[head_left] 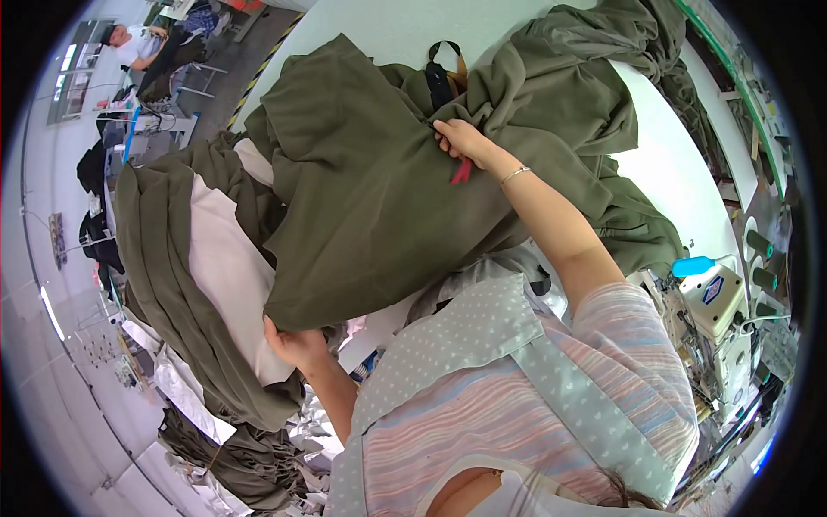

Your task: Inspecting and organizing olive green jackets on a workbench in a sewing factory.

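A large olive-green garment piece point(379, 207) is spread across the pale table in front of me. My left hand point(297, 345) grips its near left corner, thumb along the edge. Farther up and to the right, my right hand point(461, 142) is closed on a fold of the same cloth. A small red thing with a forked end point(462, 171) sticks out below that hand; its kind is unclear. Just beyond the right hand lies a black and tan strap-like loop point(443, 76), partly covered by cloth.
More olive cloth point(560, 95) is heaped at the right on the white table point(715, 185). At the left hang olive pieces with a pale pink panel point(226, 267). A sewing machine point(715, 302) stands at right. Another person point(138, 43) sits at far left.
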A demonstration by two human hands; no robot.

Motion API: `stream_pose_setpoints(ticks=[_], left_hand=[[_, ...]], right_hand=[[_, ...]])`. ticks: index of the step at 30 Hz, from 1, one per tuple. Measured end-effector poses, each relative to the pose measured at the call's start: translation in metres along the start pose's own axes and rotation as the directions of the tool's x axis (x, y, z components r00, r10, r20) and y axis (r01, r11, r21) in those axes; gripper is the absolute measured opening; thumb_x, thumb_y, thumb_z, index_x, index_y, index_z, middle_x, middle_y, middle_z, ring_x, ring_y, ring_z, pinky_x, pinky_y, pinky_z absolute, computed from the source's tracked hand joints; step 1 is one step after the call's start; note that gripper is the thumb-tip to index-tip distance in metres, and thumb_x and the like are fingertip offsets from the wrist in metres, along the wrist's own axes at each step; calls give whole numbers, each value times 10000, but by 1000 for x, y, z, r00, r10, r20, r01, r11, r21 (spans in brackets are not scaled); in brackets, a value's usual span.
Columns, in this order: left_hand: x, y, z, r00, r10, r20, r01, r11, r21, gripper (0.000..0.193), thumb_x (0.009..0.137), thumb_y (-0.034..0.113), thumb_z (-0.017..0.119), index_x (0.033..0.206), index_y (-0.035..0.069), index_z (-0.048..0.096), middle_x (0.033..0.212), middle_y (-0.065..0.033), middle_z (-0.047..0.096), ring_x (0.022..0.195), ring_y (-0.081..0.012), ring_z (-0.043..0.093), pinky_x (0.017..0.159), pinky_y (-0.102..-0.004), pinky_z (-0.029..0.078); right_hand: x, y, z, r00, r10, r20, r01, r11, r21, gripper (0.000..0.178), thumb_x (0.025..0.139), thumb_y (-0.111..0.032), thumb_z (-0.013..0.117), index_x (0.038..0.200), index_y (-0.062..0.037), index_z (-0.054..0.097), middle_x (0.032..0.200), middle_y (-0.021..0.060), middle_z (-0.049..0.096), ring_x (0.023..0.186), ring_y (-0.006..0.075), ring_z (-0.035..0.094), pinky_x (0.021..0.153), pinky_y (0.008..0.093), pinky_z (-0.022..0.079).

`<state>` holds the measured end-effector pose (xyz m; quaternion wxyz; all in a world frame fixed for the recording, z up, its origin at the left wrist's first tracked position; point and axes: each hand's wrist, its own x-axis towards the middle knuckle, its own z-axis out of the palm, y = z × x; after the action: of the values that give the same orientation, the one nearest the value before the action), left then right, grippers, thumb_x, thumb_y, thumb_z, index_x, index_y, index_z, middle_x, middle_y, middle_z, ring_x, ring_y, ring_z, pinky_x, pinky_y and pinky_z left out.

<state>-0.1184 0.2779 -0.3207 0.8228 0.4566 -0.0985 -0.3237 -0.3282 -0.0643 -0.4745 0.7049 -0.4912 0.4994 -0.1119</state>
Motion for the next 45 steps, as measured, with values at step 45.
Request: stream_pose_setpoints(ticks=[45], left_hand=[[188,-55,151,873,232,430,-427,-65,902,373,787,297,652,1039,25,616,1077,-196,600,1024,-367,556,848,-415,456]], right_hand=[[-191,-367,19,66,-984,167,871,-25,-491,140,837,-102,606,921,8,621,683,43,601,606,110,550,594,280,468]])
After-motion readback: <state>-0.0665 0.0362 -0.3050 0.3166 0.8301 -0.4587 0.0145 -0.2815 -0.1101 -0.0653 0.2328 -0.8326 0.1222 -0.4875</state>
